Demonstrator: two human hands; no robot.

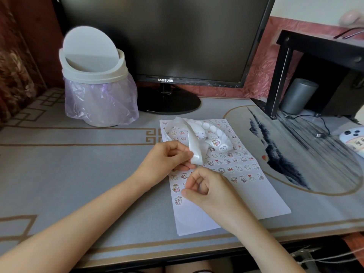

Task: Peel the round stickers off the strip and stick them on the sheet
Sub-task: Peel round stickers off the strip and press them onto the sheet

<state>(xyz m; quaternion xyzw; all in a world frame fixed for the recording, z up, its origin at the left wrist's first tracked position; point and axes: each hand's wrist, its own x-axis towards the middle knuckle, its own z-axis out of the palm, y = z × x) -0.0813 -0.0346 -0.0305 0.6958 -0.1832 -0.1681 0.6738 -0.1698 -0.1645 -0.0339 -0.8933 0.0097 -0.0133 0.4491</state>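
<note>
A white sheet [199, 215] lies on the desk, covered in rows of small cartoon stickers. Above it curls a glossy backing strip [195, 146] with empty round spots and two round stickers [215, 142] still on it. My left hand [167, 160] pinches the strip's lower end between thumb and fingers. My right hand [204, 190] rests on the sheet just below, fingers curled, thumb tip and forefinger pressing at the sheet's left column. Whether a sticker sits under those fingertips is hidden.
A white swing-lid bin [96, 83] with a purple bag stands at the back left. A Samsung monitor [165, 40] stands behind the sheet. At the right are a black stand [281, 75], a grey cylinder [297, 95], a cable and a phone [352, 140].
</note>
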